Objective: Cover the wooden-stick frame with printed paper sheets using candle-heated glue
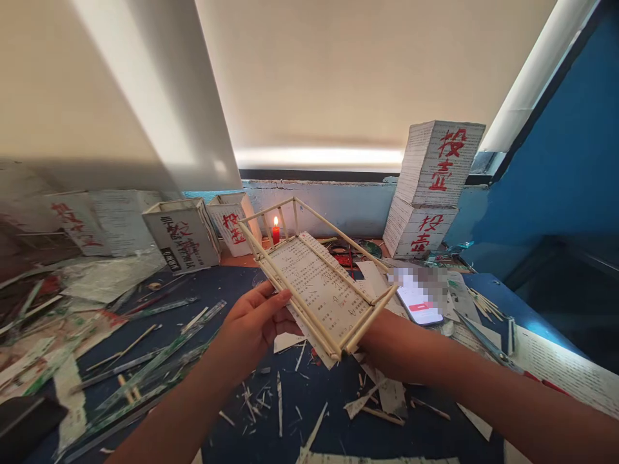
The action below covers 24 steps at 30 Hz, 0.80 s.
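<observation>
A box-shaped frame of thin pale wooden sticks (316, 299), with printed paper fixed to one face, is held tilted above the blue tabletop. My left hand (261, 312) is closed on its near left edge, thumb on top of a stick. My right hand (374, 338) lies behind the lower right corner of the frame; its fingers are hidden by the paper and sticks. Just beyond the frame's far left end a lit red candle (275, 233) shows between the sticks.
Paper-covered boxes with red characters stand along the back, including a stacked pair (420, 187) at right. A lit phone (418, 299), scissors (503, 354) and loose sticks (486, 304) lie at right. Paper scraps (316, 428) litter the blue tabletop (251, 432); clear plastic strips (159, 367) lie left.
</observation>
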Each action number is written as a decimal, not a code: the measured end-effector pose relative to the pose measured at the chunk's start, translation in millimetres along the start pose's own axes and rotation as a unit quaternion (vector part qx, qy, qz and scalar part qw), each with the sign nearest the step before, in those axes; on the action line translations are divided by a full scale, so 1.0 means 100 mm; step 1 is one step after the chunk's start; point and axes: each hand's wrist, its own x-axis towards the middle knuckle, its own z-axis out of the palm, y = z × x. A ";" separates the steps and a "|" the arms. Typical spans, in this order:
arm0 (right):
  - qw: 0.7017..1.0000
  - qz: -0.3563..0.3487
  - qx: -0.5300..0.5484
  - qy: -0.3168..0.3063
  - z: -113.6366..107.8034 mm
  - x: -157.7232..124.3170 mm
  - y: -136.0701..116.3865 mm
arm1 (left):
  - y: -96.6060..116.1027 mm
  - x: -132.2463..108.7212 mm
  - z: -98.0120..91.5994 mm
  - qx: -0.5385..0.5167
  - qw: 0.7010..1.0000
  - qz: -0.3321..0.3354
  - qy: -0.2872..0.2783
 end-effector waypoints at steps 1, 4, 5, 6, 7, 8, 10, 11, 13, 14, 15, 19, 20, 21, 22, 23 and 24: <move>1.000 -0.007 0.002 -0.016 -0.03 0.01 0.00 | 0.00 0.00 0.00 -0.002 1.000 0.000 -0.001; 0.999 -0.017 0.031 -0.036 -0.12 0.01 0.01 | 0.00 0.01 0.00 -0.006 1.000 -0.008 0.003; 0.998 -0.016 0.043 -0.036 -0.15 0.01 0.01 | 0.00 0.01 0.01 -0.008 1.000 -0.011 0.005; 0.998 -0.014 0.054 -0.036 -0.19 0.00 0.01 | 0.01 0.01 0.01 -0.010 1.000 -0.015 0.006; 0.997 -0.010 0.066 -0.035 -0.24 -0.01 0.02 | 0.01 0.00 0.02 -0.013 1.000 -0.018 0.005; 0.997 -0.004 0.076 -0.030 -0.29 -0.02 0.02 | 0.01 0.00 0.02 -0.015 1.000 -0.019 0.003; 0.996 0.015 0.089 -0.011 -0.39 -0.07 0.03 | 0.02 0.00 0.02 -0.019 1.000 -0.020 0.004; 0.995 0.029 0.094 0.001 -0.44 -0.10 0.03 | 0.02 0.00 0.02 -0.020 1.000 -0.019 0.005; 0.991 0.065 0.114 0.022 -0.52 -0.16 0.05 | 0.03 0.00 0.02 -0.026 0.999 -0.017 0.010; 0.987 0.085 0.133 0.033 -0.55 -0.20 0.06 | 0.03 0.00 0.01 -0.032 0.999 -0.017 0.012; 0.981 0.107 0.157 0.047 -0.57 -0.23 0.08 | 0.03 0.00 0.01 -0.039 0.999 -0.017 0.014; 0.940 0.170 0.262 0.140 -0.60 -0.33 0.14 | 0.03 -0.01 0.02 -0.052 0.998 -0.023 0.036; 0.928 0.178 0.289 0.155 -0.60 -0.35 0.15 | 0.03 -0.01 0.01 -0.052 0.997 -0.026 0.042; 0.915 0.184 0.321 0.162 -0.60 -0.37 0.15 | 0.03 -0.01 0.01 -0.053 0.997 -0.030 0.046; 0.901 0.189 0.355 0.162 -0.60 -0.39 0.14 | 0.02 -0.01 0.01 -0.056 0.997 -0.032 0.047; 0.887 0.194 0.389 0.157 -0.61 -0.40 0.12 | 0.02 0.00 0.00 -0.060 0.996 -0.034 0.048; 0.873 0.197 0.419 0.150 -0.62 -0.41 0.10 | 0.02 0.00 0.00 -0.065 0.996 -0.032 0.048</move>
